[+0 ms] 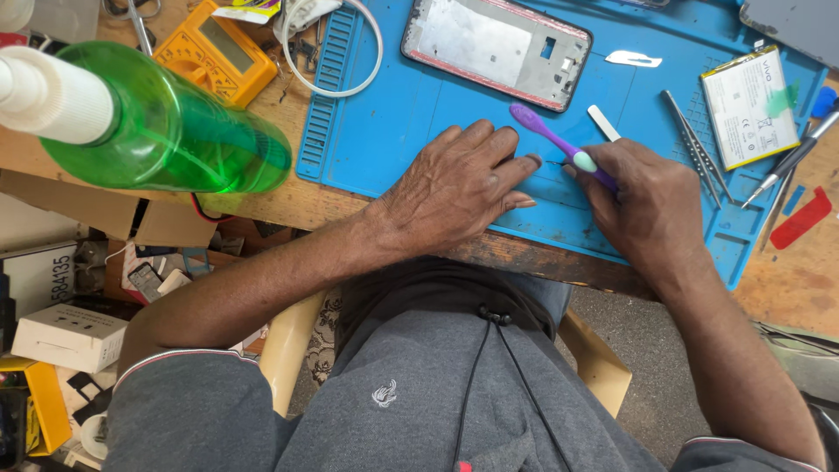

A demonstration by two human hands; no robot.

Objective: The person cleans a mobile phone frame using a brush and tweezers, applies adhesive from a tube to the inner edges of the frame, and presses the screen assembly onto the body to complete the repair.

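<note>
My left hand (459, 183) lies flat, palm down, on the blue work mat (384, 131), fingers pressed on something small that is hidden beneath the fingertips. My right hand (642, 205) grips a purple toothbrush (552, 140), whose head points up and left, just above my left fingertips. A phone frame (494, 48) with a bare metal inside lies on the mat above both hands.
A green spray bottle (157, 122) stands close at the left. A yellow multimeter (214, 52) sits at the back left. A white phone battery (750, 105), tweezers (695, 144), a screwdriver (791, 162) and a red pick (802, 218) lie at the right. Boxes sit below the wooden table edge (542, 258).
</note>
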